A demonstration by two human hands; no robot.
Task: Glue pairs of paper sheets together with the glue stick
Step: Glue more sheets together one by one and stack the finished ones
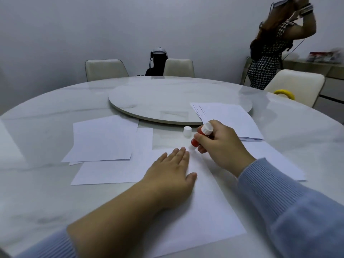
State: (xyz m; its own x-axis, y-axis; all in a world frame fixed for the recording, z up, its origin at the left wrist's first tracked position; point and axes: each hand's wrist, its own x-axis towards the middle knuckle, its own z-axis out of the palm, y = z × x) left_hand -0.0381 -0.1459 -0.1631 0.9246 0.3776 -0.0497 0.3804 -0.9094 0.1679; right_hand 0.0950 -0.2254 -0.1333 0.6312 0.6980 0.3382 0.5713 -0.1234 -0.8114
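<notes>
Gripping the red plastic glue stick with the white twist base (202,135), the right hand (221,146) has its fingers curled round the barrel and tilts it so the exposed end meets the far edge of the large white paper sheet (195,211) lying nearest the person. The left hand (171,175) lies flat on that same sheet, just beside the glue stick, fingers straight and close together, pressing the paper down and holding nothing.

Just beyond the glue stick stands its small white plastic cap (187,131), upright on the round white marble table (46,192), so the stick is uncapped and in use. To the left of the glue stick a second white sheet (111,172) lies partly under the near one, and farther left sits a small pile of white sheets (102,140) with offset corners. To the right of the glue stick and a little beyond it, a fanned stack of white sheets (229,120) overlaps the edge of the round marble turntable (167,101).

Judging by this, the gluing is under way but well short of finished: the sheet under the hands looks to be getting its glue, with its partner yet to be laid on. Whether the left pile holds finished pairs cannot be told; the right stack appears unglued and waiting.
</notes>
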